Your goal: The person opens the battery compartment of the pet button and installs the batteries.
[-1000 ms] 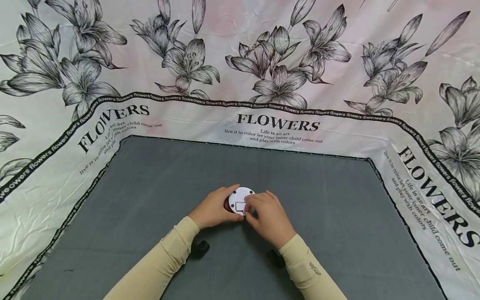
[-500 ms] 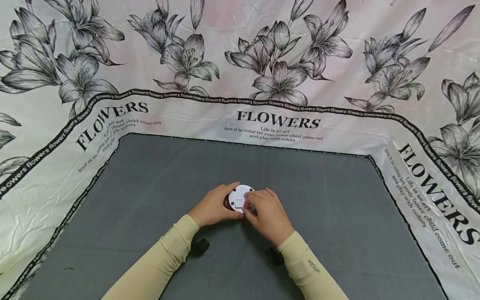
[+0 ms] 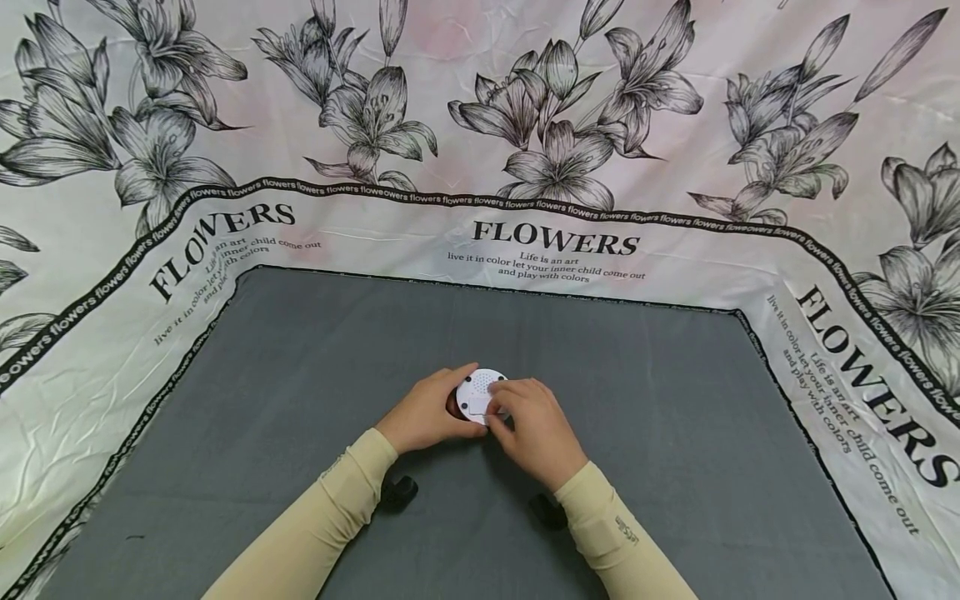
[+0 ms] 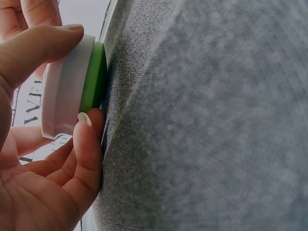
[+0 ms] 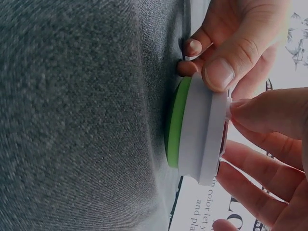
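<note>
A round white push-button device (image 3: 482, 384) is tipped so its underside, with small speaker holes and dark feet, faces up in the head view. Its green cap (image 4: 95, 79) points down towards the grey cloth. My left hand (image 3: 423, 412) grips the white rim, thumb on the near side and other fingers curled round below. Thumb and forefinger of my right hand (image 3: 542, 429) pinch at the small rectangular battery cover (image 3: 477, 407) on the underside; the fingers hide its right end. In the right wrist view, the right thumb (image 5: 262, 110) touches the device's back.
Grey cloth (image 3: 300, 333) lies under both hands. A white border with lettering (image 3: 555, 242) and flower prints surrounds it. Dark wrist-worn pieces (image 3: 399, 495) show beneath the sleeves (image 3: 315, 517).
The dark outline round the battery cover has faded, and the cover looks flusher with the underside. Both hands keep nearly the same place; the head view shifts slightly.
</note>
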Tool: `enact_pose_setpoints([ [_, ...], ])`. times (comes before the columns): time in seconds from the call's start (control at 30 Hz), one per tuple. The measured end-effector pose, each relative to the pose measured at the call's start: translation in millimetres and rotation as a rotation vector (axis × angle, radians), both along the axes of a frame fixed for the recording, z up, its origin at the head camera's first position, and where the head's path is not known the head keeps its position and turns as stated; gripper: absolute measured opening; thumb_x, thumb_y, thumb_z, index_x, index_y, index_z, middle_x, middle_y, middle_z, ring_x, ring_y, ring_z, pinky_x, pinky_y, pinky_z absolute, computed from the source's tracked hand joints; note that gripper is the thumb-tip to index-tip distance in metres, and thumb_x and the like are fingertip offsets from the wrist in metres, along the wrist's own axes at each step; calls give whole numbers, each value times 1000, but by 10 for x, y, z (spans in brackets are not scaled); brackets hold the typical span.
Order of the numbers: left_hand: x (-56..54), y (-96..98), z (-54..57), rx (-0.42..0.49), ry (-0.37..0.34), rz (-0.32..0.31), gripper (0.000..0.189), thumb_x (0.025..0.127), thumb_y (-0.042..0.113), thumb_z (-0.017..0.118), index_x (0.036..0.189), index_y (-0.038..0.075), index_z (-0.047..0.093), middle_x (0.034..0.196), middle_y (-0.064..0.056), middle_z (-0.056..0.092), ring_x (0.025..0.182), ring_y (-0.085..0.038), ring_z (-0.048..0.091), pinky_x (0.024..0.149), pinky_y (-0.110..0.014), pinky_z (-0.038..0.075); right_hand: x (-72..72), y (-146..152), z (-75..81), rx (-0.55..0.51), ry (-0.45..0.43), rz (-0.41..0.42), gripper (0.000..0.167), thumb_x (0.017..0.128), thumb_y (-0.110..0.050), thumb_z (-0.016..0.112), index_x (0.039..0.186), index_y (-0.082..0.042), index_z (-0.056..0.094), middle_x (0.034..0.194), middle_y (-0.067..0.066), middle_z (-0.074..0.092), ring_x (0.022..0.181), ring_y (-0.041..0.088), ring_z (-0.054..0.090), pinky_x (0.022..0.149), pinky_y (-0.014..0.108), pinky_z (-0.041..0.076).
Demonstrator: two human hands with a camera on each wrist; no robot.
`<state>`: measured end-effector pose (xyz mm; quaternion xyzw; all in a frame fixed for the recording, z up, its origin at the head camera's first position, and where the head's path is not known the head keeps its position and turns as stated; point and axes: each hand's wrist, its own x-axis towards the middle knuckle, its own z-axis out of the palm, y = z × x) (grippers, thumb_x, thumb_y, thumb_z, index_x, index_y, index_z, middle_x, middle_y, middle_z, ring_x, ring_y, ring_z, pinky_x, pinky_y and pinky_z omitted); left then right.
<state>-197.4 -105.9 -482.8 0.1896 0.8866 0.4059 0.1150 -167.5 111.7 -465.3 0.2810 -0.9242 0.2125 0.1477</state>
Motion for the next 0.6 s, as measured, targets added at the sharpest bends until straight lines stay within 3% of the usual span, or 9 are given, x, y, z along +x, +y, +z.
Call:
enact_pose_setpoints([
  [0.23,-9,-6,-11,0,-1,2,101,86,46,91,169,19,41,137,-7,65,103,-15,60,89,-35,51,-33,22,3,-32,-18,-16,11,93,-11,86,89,-15,76,124,11,78,112,29,72,98,49,58],
  [0.43,-8,-24,-21,2,-4,-1,100,87,45,91,169,20,40,137,-7,65,103,-14,60,89,-35,51,-61,-3,19,-59,-117,-38,9,94,-12,86,95,-13,77,136,13,73,126,32,67,95,47,58],
  [0.6,-7,-18,-12,9,-5,-15,101,88,45,91,170,18,39,134,-7,65,99,-13,59,85,-33,51,-72,-6,49,-78,-171,-46,8,95,-12,85,96,-14,77,140,13,72,125,32,68,90,45,59],
])
